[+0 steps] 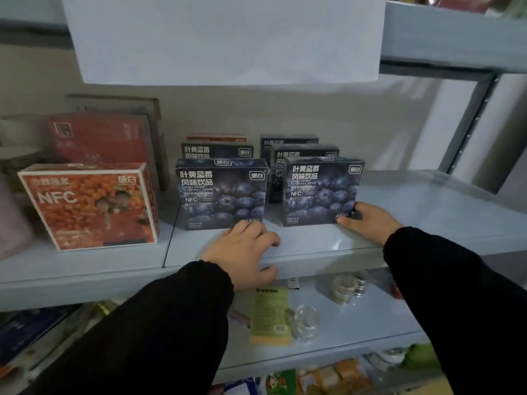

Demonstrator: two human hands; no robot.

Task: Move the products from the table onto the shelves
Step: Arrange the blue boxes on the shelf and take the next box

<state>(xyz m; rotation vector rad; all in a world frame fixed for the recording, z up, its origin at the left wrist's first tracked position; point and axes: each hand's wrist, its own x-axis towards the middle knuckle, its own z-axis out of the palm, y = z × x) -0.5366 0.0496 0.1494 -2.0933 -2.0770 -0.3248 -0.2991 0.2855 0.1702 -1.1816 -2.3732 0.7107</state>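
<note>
Your right grip [368,223] pinches the btm-right corner of the right blueberry drink box [320,192], which stands upright on the shelf [427,212]. Left grip [242,249] lies relaxed on the shelf lip, fingertips prob. touching the left blueberry drink box [221,195].

Orange box [88,206]: "NFC". Left blue box [222,195], right blue box [322,192]: "LUTEIN ESTER FLAVOURED DRINKS", "NFC".

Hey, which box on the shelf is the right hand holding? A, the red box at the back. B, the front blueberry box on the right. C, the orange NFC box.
B: the right hand grips the lower right corner of the right front blueberry box.
</note>
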